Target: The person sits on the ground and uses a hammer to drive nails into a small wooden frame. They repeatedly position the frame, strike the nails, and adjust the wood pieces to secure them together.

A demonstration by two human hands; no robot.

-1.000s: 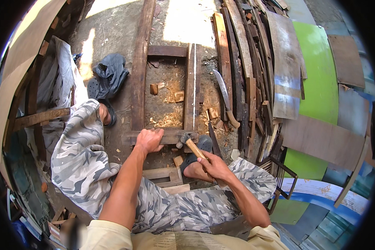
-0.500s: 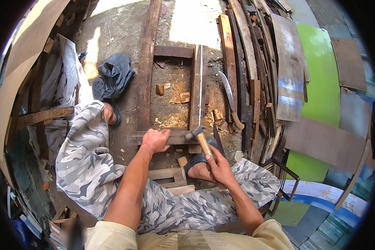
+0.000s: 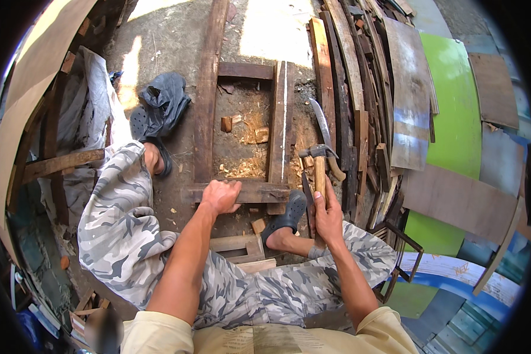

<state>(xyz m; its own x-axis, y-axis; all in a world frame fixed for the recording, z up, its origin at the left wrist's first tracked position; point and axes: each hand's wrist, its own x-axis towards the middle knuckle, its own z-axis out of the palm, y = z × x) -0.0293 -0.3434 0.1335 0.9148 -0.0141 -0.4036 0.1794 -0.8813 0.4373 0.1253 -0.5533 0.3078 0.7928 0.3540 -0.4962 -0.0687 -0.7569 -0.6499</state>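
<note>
My left hand point(image 3: 221, 197) is closed over a short dark wooden crosspiece point(image 3: 259, 193) at the near end of a wooden frame. The crosspiece lies across the ends of a long left rail point(image 3: 206, 118) and a shorter right rail point(image 3: 277, 124), which bears a white line. Another crosspiece point(image 3: 246, 71) joins the rails farther away. In my right hand point(image 3: 328, 219) is a claw hammer point(image 3: 320, 177), held by its wooden handle. Its head is raised to the right of the frame, apart from the wood, and overlaps the view of a curved machete's point(image 3: 321, 121) handle.
Wood chips point(image 3: 245, 168) and small offcuts point(image 3: 259, 135) lie inside the frame. Long planks point(image 3: 345, 59) are stacked along the right, beside green and grey sheets point(image 3: 451, 100). A black plastic bag point(image 3: 166, 100) lies near my left foot; my right foot point(image 3: 286, 221) is beside the crosspiece.
The hammer has swung right and away from the crosspiece's right end, and its head now stands higher in view. My right hand moved right with it. My left hand stays in place.
</note>
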